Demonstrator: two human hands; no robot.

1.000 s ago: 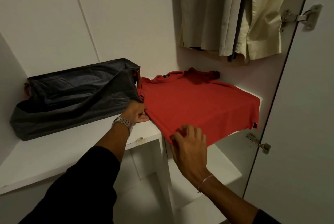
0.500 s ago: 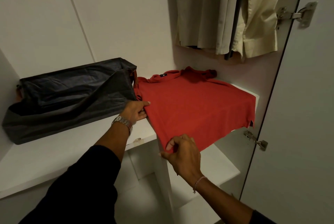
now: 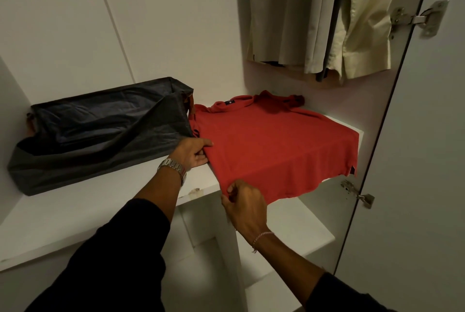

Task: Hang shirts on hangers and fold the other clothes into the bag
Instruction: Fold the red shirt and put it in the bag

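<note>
A red shirt [image 3: 271, 145] lies flat on the white wardrobe shelf [image 3: 75, 211], its hem hanging over the front edge. My left hand [image 3: 192, 152] pinches the shirt's left side edge, thumb on top. My right hand [image 3: 242, 202] pinches the lower left corner of the hem at the shelf's front edge. A dark grey fabric bag [image 3: 95, 135] lies open on the shelf directly left of the shirt, touching its sleeve.
Beige and cream shirts [image 3: 314, 15] hang above the red shirt. The open wardrobe door [image 3: 427, 160] with metal hinges stands at the right. A lower shelf [image 3: 297, 231] and a vertical divider sit below the shirt.
My right hand has slid down and left from the top of the shirt to its front hem corner and now pinches it. My left hand keeps its grip.
</note>
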